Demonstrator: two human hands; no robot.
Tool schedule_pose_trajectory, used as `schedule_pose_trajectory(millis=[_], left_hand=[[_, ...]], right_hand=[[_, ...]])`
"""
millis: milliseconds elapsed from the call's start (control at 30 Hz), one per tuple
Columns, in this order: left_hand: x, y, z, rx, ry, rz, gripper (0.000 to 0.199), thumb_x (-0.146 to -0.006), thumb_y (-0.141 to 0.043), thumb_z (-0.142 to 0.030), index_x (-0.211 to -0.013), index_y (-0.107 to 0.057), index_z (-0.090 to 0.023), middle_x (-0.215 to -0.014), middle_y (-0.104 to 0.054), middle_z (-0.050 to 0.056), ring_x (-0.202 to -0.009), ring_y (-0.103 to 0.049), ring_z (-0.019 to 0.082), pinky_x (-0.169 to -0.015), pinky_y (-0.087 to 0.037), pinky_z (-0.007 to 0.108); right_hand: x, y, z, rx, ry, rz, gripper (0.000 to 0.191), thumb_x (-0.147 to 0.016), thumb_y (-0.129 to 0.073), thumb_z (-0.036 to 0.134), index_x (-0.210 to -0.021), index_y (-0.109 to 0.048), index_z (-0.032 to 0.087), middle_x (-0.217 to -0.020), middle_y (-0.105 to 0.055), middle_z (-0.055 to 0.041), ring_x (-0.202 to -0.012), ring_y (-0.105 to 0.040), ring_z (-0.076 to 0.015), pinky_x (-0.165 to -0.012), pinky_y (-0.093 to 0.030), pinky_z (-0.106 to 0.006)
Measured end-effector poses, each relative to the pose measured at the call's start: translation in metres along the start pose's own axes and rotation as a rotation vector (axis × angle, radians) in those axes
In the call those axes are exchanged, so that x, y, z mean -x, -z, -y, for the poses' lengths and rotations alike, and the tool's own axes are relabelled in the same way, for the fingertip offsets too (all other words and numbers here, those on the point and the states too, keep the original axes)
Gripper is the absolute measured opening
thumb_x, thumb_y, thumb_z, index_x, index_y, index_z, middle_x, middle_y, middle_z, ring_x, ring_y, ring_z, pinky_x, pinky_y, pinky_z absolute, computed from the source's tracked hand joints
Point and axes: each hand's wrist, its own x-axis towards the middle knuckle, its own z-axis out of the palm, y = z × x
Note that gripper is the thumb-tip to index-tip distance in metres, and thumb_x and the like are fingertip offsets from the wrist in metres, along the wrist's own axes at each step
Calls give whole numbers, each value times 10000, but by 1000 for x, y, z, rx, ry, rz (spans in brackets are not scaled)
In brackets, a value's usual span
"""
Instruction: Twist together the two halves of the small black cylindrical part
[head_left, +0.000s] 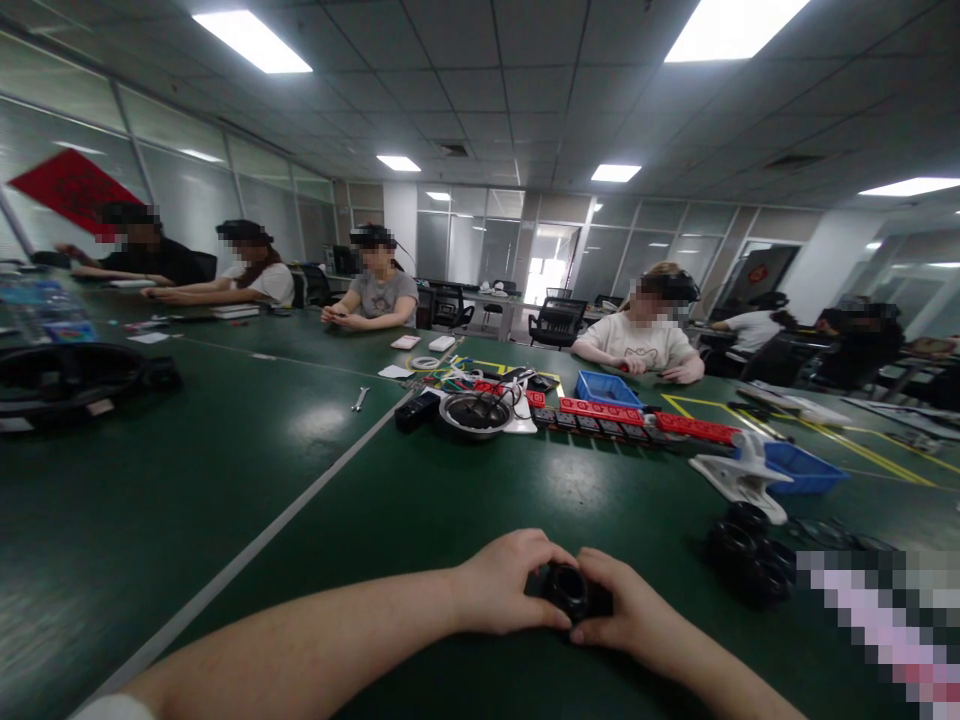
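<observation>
Both of my hands are closed around a black ring-shaped part (pixel 568 590) with a round hole facing up, low over the green table in front of me. My left hand (pixel 514 585) grips its left side, thumb along the near edge. From the right, my right hand (pixel 616 600) pinches the same part with fingers and thumb. Its exact kind is not clear, and my fingers cover much of it. To the right lies a cluster of similar black round parts (pixel 752 555).
A white plastic piece (pixel 742 475) and a blue bin (pixel 806 468) stand right. Farther off are red strips (pixel 611 412), a second blue bin (pixel 606 388), a round metal-rimmed pan (pixel 475 432) and a wrench (pixel 361 399). A black ring-shaped frame (pixel 71 375) lies left. Several people sit around.
</observation>
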Motion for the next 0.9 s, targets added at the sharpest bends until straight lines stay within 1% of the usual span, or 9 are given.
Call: schedule_pose_trajectory(millis=[200,300,367,433,500,600,667,800,900], left_hand=[[2,-6,-13,-29,133,-86,422,-643,-741,-276,-1017,-557,-209,-934,-539,21,-892,-519,209,-789,-418,300],[2,-10,-14,-50,171,-133,390,-652,-726,-273,-995,-554,-202,-938,-540,26,-896,-516,214,-788,-418,312],[1,-10,-13,-62,166,-136,387,-661,-718,-271,-1002,-549,-200,-946,-539,28,-904,-514,215,-798,-413,315],[1,-8,-11,-60,128,-110,404,-667,-719,-275,-1023,-544,-204,-956,-541,27,-919,-511,215,-814,-407,312],[0,-4,-8,-45,72,-66,431,-667,-728,-278,-1049,-539,-214,-961,-543,24,-924,-513,210,-821,-406,305],[-1,1,-2,-17,-1,-13,454,-670,-737,-267,-1075,-535,-236,-968,-544,15,-915,-520,197,-814,-410,289],[-2,2,0,-1,-18,-3,458,-671,-739,-260,-1082,-537,-244,-972,-544,12,-909,-524,193,-808,-411,281],[-1,1,0,25,-12,-9,461,-664,-744,-242,-1080,-544,-239,-972,-546,9,-909,-526,189,-804,-408,273],[1,-3,-6,16,46,-40,455,-644,-756,-261,-1051,-557,-225,-944,-544,7,-869,-528,185,-772,-417,270]], right_hand=[[-3,-11,10,236,-84,-127,381,-538,-756,362,-820,-578,178,-822,-542,-20,-765,-510,-197,-652,-368,-277],[-3,-16,14,348,-121,-148,374,-584,-713,443,-823,-600,178,-812,-573,-42,-759,-524,-221,-679,-363,-318],[-2,-15,16,379,-112,-133,442,-590,-693,505,-879,-612,181,-828,-589,-54,-777,-529,-239,-712,-363,-351],[0,-10,15,325,-82,-101,539,-561,-712,512,-977,-597,190,-903,-592,-67,-842,-527,-260,-758,-369,-372],[2,-3,13,204,-47,-50,556,-556,-731,466,-1023,-583,205,-976,-577,-69,-914,-516,-268,-794,-381,-367],[5,9,8,22,-8,47,409,-616,-709,369,-985,-604,229,-991,-563,-42,-961,-506,-251,-823,-392,-340],[5,13,5,-62,10,91,337,-655,-682,317,-972,-614,222,-987,-556,-30,-960,-506,-233,-832,-389,-328],[4,11,1,-82,4,65,281,-631,-696,252,-893,-628,176,-900,-561,-22,-884,-514,-212,-779,-389,-310],[2,3,4,-17,-39,-4,258,-584,-720,230,-802,-603,161,-795,-546,0,-775,-515,-185,-667,-387,-267]])
